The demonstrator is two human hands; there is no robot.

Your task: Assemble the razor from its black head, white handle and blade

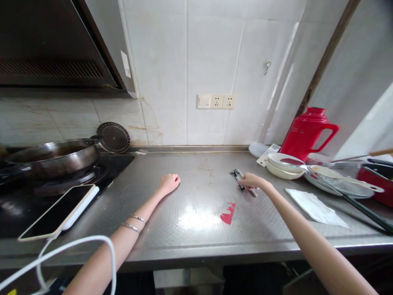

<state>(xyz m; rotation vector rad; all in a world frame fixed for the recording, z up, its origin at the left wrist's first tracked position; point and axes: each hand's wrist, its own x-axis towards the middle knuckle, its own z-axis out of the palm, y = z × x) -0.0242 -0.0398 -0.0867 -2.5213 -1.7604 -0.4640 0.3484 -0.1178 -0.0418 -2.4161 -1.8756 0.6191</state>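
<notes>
My left hand (170,183) rests on the steel counter (184,237), curled into a loose fist with nothing showing in it. My right hand (252,181) has its fingers closed on a small slim metal tool (236,175) with black parts, lying low against the counter. My fingers cover its middle, so its exact kind is unclear. A piece of red paper or thin sheet (228,214) with one jagged edge lies between my hands, nearer the front edge and apart from both.
At left, a phone (58,213) with a white cable lies by the stove, where a steel pan (61,157) stands. Stacked bowls (284,172), a red thermos (303,135), a white ladle (344,178) and a folded white tissue (316,208) are at right.
</notes>
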